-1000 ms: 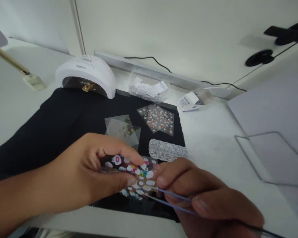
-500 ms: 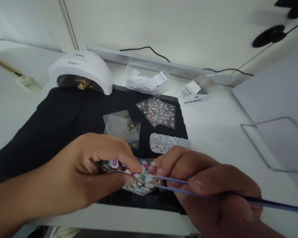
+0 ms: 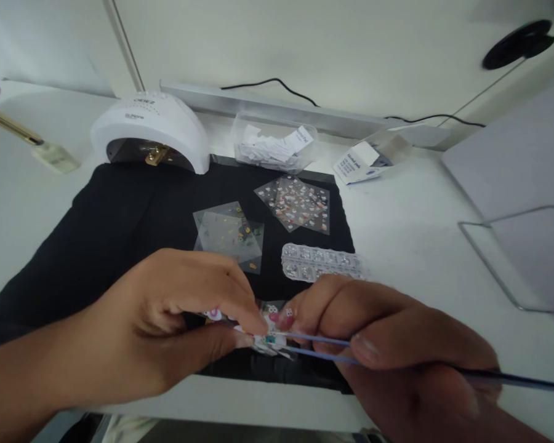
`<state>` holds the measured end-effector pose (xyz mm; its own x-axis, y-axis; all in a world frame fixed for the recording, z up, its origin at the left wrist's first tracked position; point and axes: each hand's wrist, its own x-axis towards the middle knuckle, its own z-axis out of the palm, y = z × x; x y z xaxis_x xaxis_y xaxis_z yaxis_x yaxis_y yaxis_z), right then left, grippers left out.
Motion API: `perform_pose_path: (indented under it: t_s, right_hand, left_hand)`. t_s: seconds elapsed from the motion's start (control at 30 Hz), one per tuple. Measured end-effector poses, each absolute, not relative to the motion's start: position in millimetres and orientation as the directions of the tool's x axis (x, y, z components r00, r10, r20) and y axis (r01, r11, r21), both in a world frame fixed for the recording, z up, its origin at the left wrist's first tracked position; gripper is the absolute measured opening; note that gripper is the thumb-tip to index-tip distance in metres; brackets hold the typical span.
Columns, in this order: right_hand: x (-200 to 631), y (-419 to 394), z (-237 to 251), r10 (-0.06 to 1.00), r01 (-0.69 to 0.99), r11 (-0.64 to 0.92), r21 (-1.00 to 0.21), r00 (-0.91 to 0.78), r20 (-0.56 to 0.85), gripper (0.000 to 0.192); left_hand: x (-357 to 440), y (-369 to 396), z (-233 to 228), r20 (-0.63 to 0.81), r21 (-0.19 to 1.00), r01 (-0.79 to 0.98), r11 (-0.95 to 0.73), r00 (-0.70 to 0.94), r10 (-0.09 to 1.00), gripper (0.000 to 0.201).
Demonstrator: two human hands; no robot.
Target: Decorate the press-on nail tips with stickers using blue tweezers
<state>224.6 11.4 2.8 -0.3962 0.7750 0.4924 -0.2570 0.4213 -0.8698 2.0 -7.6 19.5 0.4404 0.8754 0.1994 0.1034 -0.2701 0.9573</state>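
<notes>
Right now the sticker sheet (image 3: 270, 329) sits pinched in the left hand (image 3: 166, 326) above the black mat (image 3: 120, 227); right hand (image 3: 397, 351) grips tweezers (image 3: 323, 347), tips on 1 sticker, not yet lifted.

The left hand (image 3: 166, 320) now covers more of the sticker sheet (image 3: 270, 329).

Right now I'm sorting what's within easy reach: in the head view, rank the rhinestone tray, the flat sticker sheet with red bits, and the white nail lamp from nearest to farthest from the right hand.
From the right hand:
1. Rhinestone tray, just beyond the knuckles on the black mat.
2. Sticker sheet, farther back on the mat.
3. Nail lamp, at the far left corner.
</notes>
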Motion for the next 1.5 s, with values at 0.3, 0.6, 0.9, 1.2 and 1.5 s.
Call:
perform_pose_path:
  t_s: [0.3, 0.6, 0.9, 1.2, 1.5]
  right_hand:
    - [218.9, 11.9, 9.0, 0.795, -0.273, 0.369, -0.888, -0.403, 0.454, 0.03]
    - [219.7, 10.5, 5.3, 0.805, -0.284, 0.352, -0.892, -0.395, 0.444, 0.03]
    - [222.6, 17.3, 5.2, 0.753, -0.328, 0.346, -0.879, -0.462, 0.468, 0.026]
    - [223.4, 17.4, 1.0, 0.755, -0.322, 0.366, -0.873, -0.446, 0.481, 0.025]
    - [223.0, 20.7, -1.9, 0.793, -0.318, 0.294, -0.901, -0.445, 0.416, 0.026]
  left_hand:
    - [1.6, -8.1, 20.0, 0.2, 0.953, 0.112, -0.281, 0.462, 0.864, 0.018]
    - [1.7, -5.8, 22.5, 0.2, 0.958, 0.091, -0.271, 0.462, 0.864, 0.02]
    - [2.8, -8.3, 21.2, 0.128, 0.974, 0.115, -0.195, 0.43, 0.894, 0.015]
    - [3.0, -9.1, 18.9, 0.071, 0.977, 0.158, -0.145, 0.395, 0.916, 0.01]
    - [2.4, -10.6, 14.8, -0.028, 0.993, 0.121, -0.008, 0.3, 0.954, 0.01]
